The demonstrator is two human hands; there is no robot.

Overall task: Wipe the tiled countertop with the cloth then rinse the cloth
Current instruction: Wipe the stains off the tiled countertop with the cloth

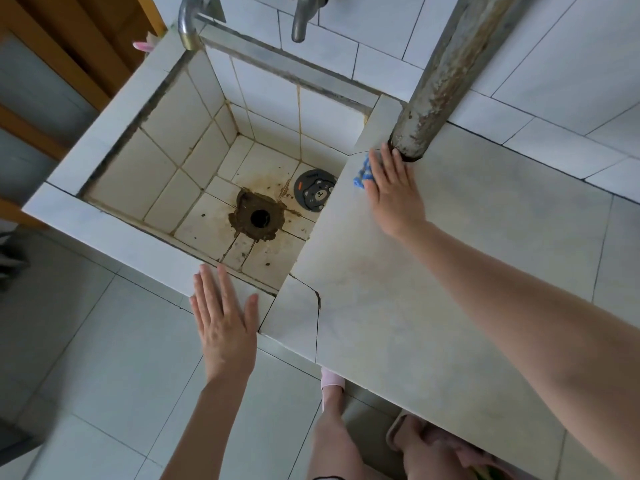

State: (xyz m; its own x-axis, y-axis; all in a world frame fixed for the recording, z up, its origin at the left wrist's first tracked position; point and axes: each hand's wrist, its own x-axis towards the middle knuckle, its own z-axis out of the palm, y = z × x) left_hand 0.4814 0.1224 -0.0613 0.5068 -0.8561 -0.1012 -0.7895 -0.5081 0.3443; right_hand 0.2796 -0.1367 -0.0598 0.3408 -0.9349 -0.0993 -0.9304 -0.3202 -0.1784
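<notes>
The pale tiled countertop [450,271] fills the right half of the head view. A blue cloth [363,173] lies on its far left corner, mostly covered. My right hand [393,192] presses flat on that cloth with straight fingers, just in front of a rusty pipe. My left hand [223,320] is held flat with spread fingers at the sink's front rim and holds nothing. The tiled sink [166,157] lies to the left of the counter.
A thick corroded pipe [446,71] rises from the counter's back left corner. Two taps [187,26] hang over the sink. A round drain cover with a bear picture [313,195] lies by the stained drain hole [259,218]. My feet in slippers [330,386] stand below.
</notes>
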